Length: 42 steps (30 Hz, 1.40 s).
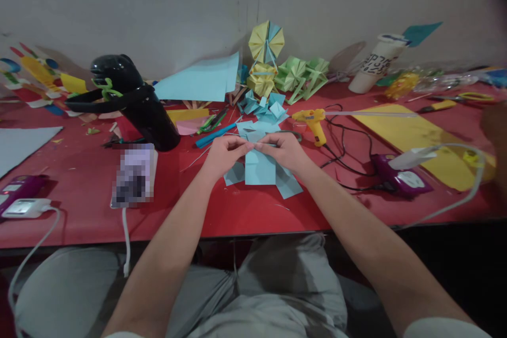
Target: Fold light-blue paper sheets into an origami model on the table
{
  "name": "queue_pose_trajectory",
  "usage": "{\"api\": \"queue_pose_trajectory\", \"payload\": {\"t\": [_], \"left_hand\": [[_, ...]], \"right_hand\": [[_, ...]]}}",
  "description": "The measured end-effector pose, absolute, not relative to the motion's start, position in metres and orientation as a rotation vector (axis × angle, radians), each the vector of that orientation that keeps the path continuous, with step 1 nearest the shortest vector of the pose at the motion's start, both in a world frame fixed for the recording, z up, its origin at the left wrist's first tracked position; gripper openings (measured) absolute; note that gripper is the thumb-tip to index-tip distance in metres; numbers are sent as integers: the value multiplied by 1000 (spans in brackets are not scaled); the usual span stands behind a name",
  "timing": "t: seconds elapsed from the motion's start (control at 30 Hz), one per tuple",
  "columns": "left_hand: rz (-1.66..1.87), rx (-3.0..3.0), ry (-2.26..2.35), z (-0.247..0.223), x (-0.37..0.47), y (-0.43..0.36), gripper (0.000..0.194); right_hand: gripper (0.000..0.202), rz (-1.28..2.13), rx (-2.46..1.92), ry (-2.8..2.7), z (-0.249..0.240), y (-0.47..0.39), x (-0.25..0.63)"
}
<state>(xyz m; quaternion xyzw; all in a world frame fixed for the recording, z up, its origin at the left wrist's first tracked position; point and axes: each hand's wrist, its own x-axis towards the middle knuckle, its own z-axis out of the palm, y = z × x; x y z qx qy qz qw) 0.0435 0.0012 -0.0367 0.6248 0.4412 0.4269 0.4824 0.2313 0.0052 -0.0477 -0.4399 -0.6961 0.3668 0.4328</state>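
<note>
My left hand [230, 152] and my right hand [283, 149] meet at the fingertips above the middle of the table. Both are closed in a pinch at the edge of a light blue paper piece [260, 170], whose upper part the fingers partly hide. Around and under it lie more blue paper pieces [289, 183]. Just beyond my hands are small folded blue paper shapes [273, 110]. A yellow glue gun [315, 122] lies to the right of my right hand, and a blue stick-like item [214, 135] lies left of my fingers.
Folded yellow [266, 42] and green paper ornaments [303, 76] stand against the wall. A black tumbler [152, 116] leans at left, behind a phone [135, 177] on a cable. At right are yellow paper [412, 142], a purple power socket [400, 177] with cords, and a white cup [376, 63].
</note>
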Motion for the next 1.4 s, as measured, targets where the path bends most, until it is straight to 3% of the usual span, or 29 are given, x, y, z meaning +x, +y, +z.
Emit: {"api": "queue_pose_trajectory", "payload": {"t": [0.4,1.1,1.4], "left_hand": [[1052,1551,1068,-36,42,2,23],[1153,1709,1094,-37,40,6,15],[1078,1735,1015,-38,39,4,15]], "right_hand": [[35,926,-1087,-1703,-44,2,229],[50,845,-1119,-1760,-43,2,231],[45,837,-1089,-1762,-43,3,232]]}}
